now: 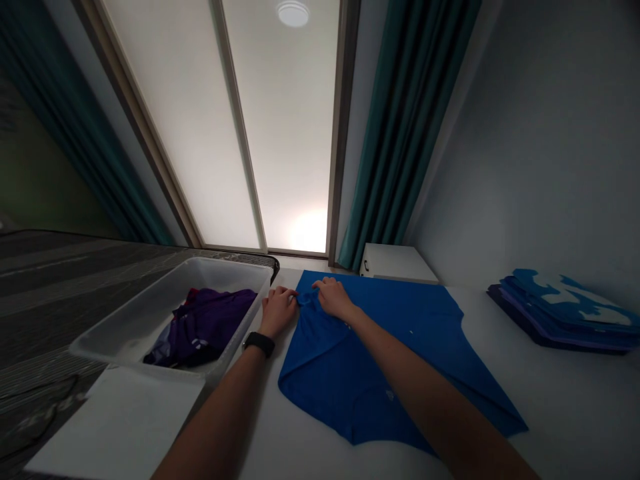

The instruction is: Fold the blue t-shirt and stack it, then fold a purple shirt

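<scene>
Apparently pinching the blue shirt [405, 317] with left hand [279, 311] and right hand [334, 297] (bunched between them, spread out rightward); liable to skew or crease through uneven pulling there.

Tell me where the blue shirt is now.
In the head view, the blue shirt lies on the white table, touching the left hand and right hand, between the translucent bin at left and folded clothes at right.

The blue garment [320, 373] is matt cloth, the bin [155, 310] translucent plastic (seemingly smooth).
</scene>
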Demonstrator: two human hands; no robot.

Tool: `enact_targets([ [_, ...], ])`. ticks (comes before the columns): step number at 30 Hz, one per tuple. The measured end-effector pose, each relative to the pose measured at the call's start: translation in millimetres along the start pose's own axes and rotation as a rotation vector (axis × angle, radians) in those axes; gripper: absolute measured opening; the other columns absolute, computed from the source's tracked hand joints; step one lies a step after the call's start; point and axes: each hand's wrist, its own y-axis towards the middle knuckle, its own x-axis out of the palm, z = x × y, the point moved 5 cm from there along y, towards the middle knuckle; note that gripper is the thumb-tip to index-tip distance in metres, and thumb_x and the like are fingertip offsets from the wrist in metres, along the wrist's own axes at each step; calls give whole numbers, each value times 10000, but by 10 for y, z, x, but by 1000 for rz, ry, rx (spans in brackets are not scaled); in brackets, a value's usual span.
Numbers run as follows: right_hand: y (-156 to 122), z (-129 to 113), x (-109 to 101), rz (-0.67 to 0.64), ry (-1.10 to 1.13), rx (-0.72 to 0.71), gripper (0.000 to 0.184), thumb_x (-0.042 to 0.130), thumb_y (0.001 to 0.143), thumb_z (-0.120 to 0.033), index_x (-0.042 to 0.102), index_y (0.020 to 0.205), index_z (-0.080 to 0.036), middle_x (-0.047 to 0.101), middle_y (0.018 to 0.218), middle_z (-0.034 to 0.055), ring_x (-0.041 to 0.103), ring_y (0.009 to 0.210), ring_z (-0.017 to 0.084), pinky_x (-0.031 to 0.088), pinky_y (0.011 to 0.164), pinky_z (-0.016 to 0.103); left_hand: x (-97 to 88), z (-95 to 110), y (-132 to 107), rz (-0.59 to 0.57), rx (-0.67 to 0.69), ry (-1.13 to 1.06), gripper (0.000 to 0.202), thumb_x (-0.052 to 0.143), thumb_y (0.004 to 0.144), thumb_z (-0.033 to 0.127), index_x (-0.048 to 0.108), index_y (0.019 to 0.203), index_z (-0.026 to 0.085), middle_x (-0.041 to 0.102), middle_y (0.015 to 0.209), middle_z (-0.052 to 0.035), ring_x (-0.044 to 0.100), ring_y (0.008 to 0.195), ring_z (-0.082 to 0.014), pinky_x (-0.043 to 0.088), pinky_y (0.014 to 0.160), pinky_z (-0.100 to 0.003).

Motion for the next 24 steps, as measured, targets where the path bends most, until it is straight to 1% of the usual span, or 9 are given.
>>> enact_targets([
  [4,76,-46,57,6,0,5,233,493,894,-228,607,1087,-166,547,1152,137,444,1128,267,316,943,398,9,-17,4,2,23,-22,335,376,906,247,682,1041,261,618,1143,-67,489,1139,-269,371,920,-425],
  [6,99,-38,56,4,22,15,181,531,871,-243,610,1017,-171,549,1135,129,445,1119,267,324,934,395,15,-35,10,8,25,-30,355,361,902,209,681,1048,255,617,1148,-71,491,1142,-267,373,916,-421],
  [8,126,-17,42,1,61,33,148,520,873,-238,597,987,-181,568,1100,105,475,1077,244,351,899,364,24,-53,18,11,17,-30,371,358,892,174,681,1058,251,615,1159,-74,492,1148,-265,374,919,-416],
  [10,149,4,26,-4,112,51,162,475,906,-252,572,1020,-190,602,1030,69,525,991,204,385,837,317,33,-59,28,9,9,-24,370,360,892,172,680,1062,247,616,1163,-77,494,1146,-267,375,922,-417],
  [12,158,18,16,-5,156,69,201,415,949,-272,534,1093,-197,629,947,37,566,893,172,407,770,279,40,-54,35,5,-1,-19,340,378,900,212,682,1051,241,618,1155,-79,493,1142,-272,374,926,-424],
  [14,150,27,15,2,175,89,225,384,974,-274,501,1152,-202,645,926,30,591,870,166,413,746,267,41,-42,34,6,-12,-16,309,400,909,273,685,1023,241,619,1143,-80,488,1142,-281,369,933,-439],
  [18,115,43,43,5,141,154,266,383,982,-261,476,1229,-226,660,1042,87,617,963,221,421,773,309,40,-13,14,16,-11,-12,305,408,922,348,684,1004,246,612,1140,-84,486,1136,-294,359,944,-464],
  [21,90,42,63,-25,85,205,335,404,974,-262,450,1304,-240,660,1096,133,626,999,268,427,801,366,42,-1,3,21,-6,-6,303,418,921,364,684,1005,246,608,1139,-87,488,1132,-297,358,949,-464],
  [24,45,20,40,-54,47,232,398,411,969,-300,417,1360,-223,663,1117,161,630,1007,289,437,813,396,31,7,3,25,-11,8,297,421,918,366,680,1002,246,607,1138,-88,489,1134,-299,360,949,-466],
])
